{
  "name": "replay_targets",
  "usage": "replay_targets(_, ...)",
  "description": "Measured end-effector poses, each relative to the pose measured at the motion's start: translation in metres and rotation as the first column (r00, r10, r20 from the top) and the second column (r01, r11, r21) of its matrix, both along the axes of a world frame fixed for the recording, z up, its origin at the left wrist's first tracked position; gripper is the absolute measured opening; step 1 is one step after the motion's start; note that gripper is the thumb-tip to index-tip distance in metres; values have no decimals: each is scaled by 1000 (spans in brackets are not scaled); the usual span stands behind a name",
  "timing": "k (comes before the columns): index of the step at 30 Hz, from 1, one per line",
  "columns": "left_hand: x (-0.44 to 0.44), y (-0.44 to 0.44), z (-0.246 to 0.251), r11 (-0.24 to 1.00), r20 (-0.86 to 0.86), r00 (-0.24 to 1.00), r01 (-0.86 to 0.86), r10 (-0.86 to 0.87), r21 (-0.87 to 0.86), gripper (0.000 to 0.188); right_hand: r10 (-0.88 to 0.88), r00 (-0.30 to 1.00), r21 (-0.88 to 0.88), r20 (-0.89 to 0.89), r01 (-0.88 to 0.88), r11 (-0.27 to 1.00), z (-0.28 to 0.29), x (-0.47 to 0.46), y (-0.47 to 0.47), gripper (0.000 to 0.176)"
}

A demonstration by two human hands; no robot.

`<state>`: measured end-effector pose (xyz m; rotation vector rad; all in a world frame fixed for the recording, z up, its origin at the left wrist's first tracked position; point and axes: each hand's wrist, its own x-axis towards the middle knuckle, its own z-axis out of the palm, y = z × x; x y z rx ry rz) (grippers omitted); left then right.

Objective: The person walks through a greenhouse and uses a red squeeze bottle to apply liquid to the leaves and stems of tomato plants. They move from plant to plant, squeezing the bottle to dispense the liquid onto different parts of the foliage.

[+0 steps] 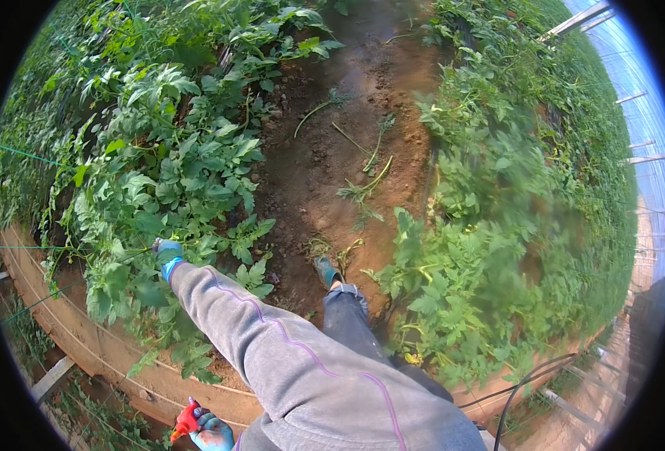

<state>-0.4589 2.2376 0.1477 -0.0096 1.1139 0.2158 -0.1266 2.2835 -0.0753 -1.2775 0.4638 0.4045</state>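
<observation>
My right hand [167, 253], in a blue-green glove, reaches out at the edge of the left row of tomato plants [186, 163]. Its fingers are closed around a thin green stem [138, 251] that runs out to the left; the exact grip is partly hidden by the glove. Green twine [34, 247] stretches from the left rim toward the leaves beside this hand. Low in the view, my left hand [213, 433] wears a stained light-blue glove. It holds a small red bottle [186, 421] with an orange tip pointing down and left.
A soil path [310, 169] runs between two plant rows, with cut green shoots [369, 186] lying on it. My boot [327, 270] stands there. The right row [490, 242] borders the path. A brown ledge [112, 352] curves below the left row; a black hose [521, 383] loops at lower right.
</observation>
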Motion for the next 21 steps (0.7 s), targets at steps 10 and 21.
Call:
replay_targets(10, 87, -87, 25, 991, 210, 974, 58, -83, 121, 33, 248, 956, 114, -158, -232, 966, 40, -16, -304, 10)
replay_targets(21, 267, -252, 67, 909, 412, 823, 417, -391, 29, 43, 241, 936, -667, -255, -351, 657, 140, -65, -661, 56)
